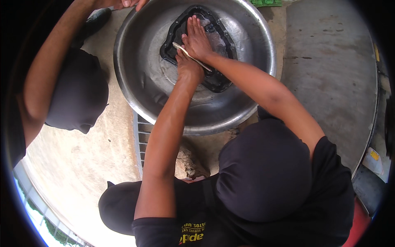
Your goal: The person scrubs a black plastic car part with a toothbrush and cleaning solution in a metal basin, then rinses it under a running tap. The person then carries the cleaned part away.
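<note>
A black, bolt-holed oil pan (225,78) lies in a wide metal basin (142,78), with wet, shiny patches inside. My right hand (198,41) rests on it, open, its fingers stretched forward and close together. Just below, my left hand (189,68) reaches onto the pan's near-left side; its visible fingers look extended, and their tips are partly hidden near my right hand. A thin, pale, slightly bent strip (194,58) runs slantwise across the left fingers, beside my right wrist. Whether either hand grips the strip cannot be made out.
At the left, another person's arm (45,78) reaches to the basin's far-left rim, the hand (129,3) cut by the top edge. That person's dark-clothed knee (76,92) is near the basin. A floor grate (142,138) lies below the basin. Grey flooring (325,78) spreads right.
</note>
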A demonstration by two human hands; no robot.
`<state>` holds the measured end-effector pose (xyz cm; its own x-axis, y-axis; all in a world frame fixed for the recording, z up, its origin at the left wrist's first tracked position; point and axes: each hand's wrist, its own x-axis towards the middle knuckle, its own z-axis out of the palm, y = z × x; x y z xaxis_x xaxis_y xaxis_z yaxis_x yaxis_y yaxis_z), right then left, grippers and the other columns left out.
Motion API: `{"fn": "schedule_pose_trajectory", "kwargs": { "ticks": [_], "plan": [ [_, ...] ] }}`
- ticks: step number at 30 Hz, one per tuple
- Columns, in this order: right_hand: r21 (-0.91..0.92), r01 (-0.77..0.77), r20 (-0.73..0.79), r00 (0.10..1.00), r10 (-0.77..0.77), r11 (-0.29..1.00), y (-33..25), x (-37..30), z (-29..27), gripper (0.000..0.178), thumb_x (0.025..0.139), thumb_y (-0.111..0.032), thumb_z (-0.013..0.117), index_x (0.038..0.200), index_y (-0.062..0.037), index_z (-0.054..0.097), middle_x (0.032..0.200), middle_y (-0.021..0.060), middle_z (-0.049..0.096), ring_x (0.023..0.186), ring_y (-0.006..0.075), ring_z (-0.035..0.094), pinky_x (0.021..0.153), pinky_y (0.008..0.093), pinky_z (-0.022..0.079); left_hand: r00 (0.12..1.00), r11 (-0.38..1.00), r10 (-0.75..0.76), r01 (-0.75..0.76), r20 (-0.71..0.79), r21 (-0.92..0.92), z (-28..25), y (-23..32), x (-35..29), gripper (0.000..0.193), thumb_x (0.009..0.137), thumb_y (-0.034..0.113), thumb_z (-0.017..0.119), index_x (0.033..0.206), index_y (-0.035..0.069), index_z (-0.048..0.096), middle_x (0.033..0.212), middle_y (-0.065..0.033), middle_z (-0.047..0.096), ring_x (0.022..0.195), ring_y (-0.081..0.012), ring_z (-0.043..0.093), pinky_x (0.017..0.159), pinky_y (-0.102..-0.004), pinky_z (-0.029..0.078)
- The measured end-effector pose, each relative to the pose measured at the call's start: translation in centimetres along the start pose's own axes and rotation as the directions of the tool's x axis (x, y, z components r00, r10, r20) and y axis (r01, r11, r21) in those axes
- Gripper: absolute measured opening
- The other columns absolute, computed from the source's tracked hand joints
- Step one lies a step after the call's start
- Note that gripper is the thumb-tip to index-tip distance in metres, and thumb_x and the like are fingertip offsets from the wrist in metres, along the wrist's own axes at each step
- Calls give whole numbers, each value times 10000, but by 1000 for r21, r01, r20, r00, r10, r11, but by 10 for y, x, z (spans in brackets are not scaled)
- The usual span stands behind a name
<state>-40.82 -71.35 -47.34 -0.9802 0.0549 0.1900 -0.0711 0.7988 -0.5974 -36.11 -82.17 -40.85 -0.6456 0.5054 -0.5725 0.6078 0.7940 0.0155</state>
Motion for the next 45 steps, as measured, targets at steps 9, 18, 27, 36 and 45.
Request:
{"fn": "schedule_pose_trajectory", "kwargs": {
  "ticks": [9,18,27,36,45],
  "plan": [
    [140,-52,6,999,51,989,-19,20,7,844,1063,-347,461,1631,17,-46,1701,293,23,1582,447,60,1272,538,150,983,999,54,-54,174,-5,-25,4,-1,712,969,262,504,1600,-4,310,1694,-222,226,1585,-407,148,1227,-603,230],
    [-155,-53,252,964,91,986,-42,-41,-63,415,1055,-205,452,1357,70,527,1601,311,324,1502,374,349,1110,487,463,892,848,422,-452,-161,-277,-2,-107,24,621,937,55,527,1541,198,499,1548,-171,506,1463,-281,461,1174,-409,412],
    [-258,-219,172,948,268,941,-19,-60,-86,242,982,-103,476,1170,-6,594,920,270,729,862,485,711,782,573,551,813,802,-316,-46,-488,-595,-53,-100,-5,268,935,229,751,1150,75,705,894,-137,753,901,-327,733,821,-445,552],
    [-84,-259,13,965,261,962,-19,-12,-71,171,939,-191,647,1006,-88,767,852,213,725,843,444,703,761,555,548,881,769,-241,-82,-406,-634,-33,-123,25,388,860,229,801,1165,83,609,1173,-212,723,1133,-412,677,983,-469,523],
    [-493,690,380,719,-582,530,-38,109,-97,164,827,-274,666,862,-119,708,971,82,715,988,304,676,836,480,484,900,872,-345,204,-265,-444,-14,-107,16,500,927,491,707,1138,39,683,1130,-245,726,1123,-409,689,937,-506,531]
  ]
}}
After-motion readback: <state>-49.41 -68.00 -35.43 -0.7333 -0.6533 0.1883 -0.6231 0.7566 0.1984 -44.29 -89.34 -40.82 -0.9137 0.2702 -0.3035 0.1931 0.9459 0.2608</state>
